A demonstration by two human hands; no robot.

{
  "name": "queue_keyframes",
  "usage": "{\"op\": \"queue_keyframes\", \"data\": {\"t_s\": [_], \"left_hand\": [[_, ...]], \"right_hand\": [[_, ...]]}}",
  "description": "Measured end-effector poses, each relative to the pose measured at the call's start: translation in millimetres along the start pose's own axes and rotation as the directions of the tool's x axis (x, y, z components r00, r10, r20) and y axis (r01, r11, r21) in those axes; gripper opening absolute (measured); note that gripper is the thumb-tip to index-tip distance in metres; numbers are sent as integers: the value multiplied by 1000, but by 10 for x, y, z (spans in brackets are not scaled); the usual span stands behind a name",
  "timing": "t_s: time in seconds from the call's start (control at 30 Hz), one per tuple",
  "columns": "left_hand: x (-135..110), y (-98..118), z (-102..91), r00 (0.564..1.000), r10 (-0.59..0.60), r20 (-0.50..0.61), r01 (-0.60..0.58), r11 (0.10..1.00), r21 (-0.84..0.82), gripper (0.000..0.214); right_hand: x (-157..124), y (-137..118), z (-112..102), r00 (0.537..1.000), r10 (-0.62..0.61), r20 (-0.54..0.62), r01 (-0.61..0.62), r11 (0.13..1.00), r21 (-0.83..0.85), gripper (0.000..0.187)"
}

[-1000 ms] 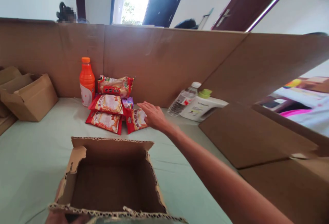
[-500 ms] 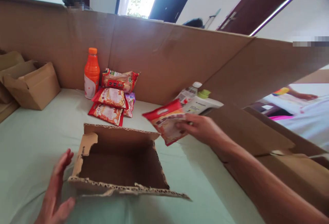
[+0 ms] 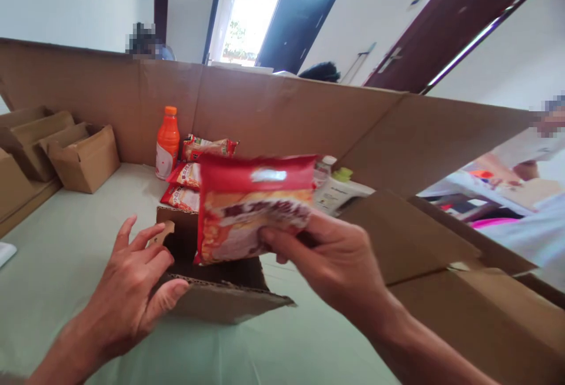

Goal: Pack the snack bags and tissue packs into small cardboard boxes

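A red and orange snack packet [image 3: 247, 208] is pinched by its lower right side between the thumb and fingers of my right hand [image 3: 331, 255]. It hangs upright above an open cardboard box [image 3: 220, 302] and hides part of that box's opening. My left hand [image 3: 136, 285] is at the box's left side, fingers spread and bent, holding nothing; whether it touches the torn left edge I cannot tell. Behind the box lie more red snack packets [image 3: 182, 196], partly covered by the held one, beside an orange-capped drink bottle [image 3: 168, 143].
A clear bottle [image 3: 325, 167] and a white pouch with a green cap [image 3: 338, 193] lean at the back right. Several small cardboard boxes [image 3: 88, 161] stand at the left. A tall cardboard wall [image 3: 273, 108] runs behind. Other people show blurred at the right.
My right hand has brought the snack packet leftward and nearer, over the box. My left hand has moved up and right to the box's left side. The view has tilted up.
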State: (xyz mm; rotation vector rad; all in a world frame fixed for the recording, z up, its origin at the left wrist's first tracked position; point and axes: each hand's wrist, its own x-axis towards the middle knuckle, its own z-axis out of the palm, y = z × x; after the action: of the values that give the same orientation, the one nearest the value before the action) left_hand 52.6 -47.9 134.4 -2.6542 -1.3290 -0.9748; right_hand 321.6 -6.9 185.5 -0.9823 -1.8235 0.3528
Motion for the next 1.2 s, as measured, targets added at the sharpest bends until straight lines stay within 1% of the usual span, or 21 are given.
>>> {"op": "queue_keyframes", "data": {"t_s": [0.07, 0.13, 0.23, 0.3, 0.33, 0.4, 0.5, 0.57, 0.63, 0.67, 0.7, 0.73, 0.77, 0.8, 0.83, 0.87, 0.9, 0.93, 1.0, 1.07, 1.2], "left_hand": [[-30, 17, 39, 999, -23, -29, 25, 997, 71, 29], [-69, 35, 68, 998, -34, -55, 40, 994, 106, 27], [-105, 57, 97, 996, -36, -81, 46, 991, 124, 22], [-110, 66, 112, 995, -26, -94, 38, 991, 127, 19], [-111, 70, 118, 995, -19, -100, 31, 991, 126, 18], [-113, 74, 131, 994, -9, -106, 21, 993, 118, 16], [-128, 71, 152, 993, -13, -118, 24, 996, 89, 14], [-148, 63, 170, 992, -8, -122, 15, 998, 61, 11], [-177, 49, 189, 991, 1, -135, 3, 1000, 29, 5], [-195, 41, 197, 988, -2, -157, 5, 1000, 18, 5], [-217, 30, 203, 983, -14, -184, 16, 1000, 12, 9], [-240, 18, 207, 976, -35, -214, 37, 999, 6, 14], [-265, 5, 210, 968, -64, -243, 64, 998, -7, 17], [-291, -9, 213, 960, -96, -264, 91, 995, -30, 20], [-316, -23, 218, 952, -125, -278, 113, 992, -60, 20], [-338, -36, 225, 947, -151, -284, 130, 987, -93, 19], [-356, -47, 236, 942, -175, -285, 145, 982, -124, 18], [-368, -56, 252, 939, -191, -287, 153, 977, -150, 18], [-375, -63, 292, 937, -197, -288, 147, 972, -185, 17], [-362, -58, 335, 938, -193, -287, 130, 966, -225, 19], [-334, -33, 386, 953, -202, -227, 136, 951, -277, 23]], "right_hand": [[-29, -15, -2, 984, -93, 150, 119, 977, -178, 16], [-25, -64, -36, 932, -113, 343, 236, 909, -343, 23], [47, -172, -33, 796, 45, 604, 378, 743, -553, 23], [129, -227, 47, 699, 197, 687, 432, 650, -625, 22], [173, -240, 110, 649, 259, 715, 446, 632, -634, 21], [253, -231, 270, 535, 341, 773, 473, 638, -608, 19], [321, -151, 537, 354, 371, 859, 537, 671, -511, 17], [332, -89, 662, 270, 352, 896, 554, 704, -443, 20], [328, -38, 678, 220, 310, 925, 518, 766, -380, 23], [318, -16, 633, 233, 274, 933, 485, 799, -356, 24], [301, 4, 552, 280, 226, 933, 444, 831, -335, 25], [272, 24, 438, 370, 166, 914, 403, 858, -318, 26], [228, 43, 298, 487, 99, 868, 363, 881, -304, 27], [166, 62, 144, 611, 36, 791, 327, 898, -294, 27], [88, 80, -14, 715, -13, 699, 298, 910, -289, 26], [-7, 96, -161, 789, -41, 613, 277, 915, -295, 25], [-114, 111, -286, 835, -56, 547, 265, 912, -312, 25], [-229, 124, -379, 864, -61, 500, 260, 904, -339, 28], [-466, 147, -451, 888, -54, 457, 257, 883, -393, 40], [-681, 168, -384, 894, -34, 447, 239, 880, -411, 52], [-951, 218, -127, 897, 49, 440, 127, 923, -362, 53]]}}
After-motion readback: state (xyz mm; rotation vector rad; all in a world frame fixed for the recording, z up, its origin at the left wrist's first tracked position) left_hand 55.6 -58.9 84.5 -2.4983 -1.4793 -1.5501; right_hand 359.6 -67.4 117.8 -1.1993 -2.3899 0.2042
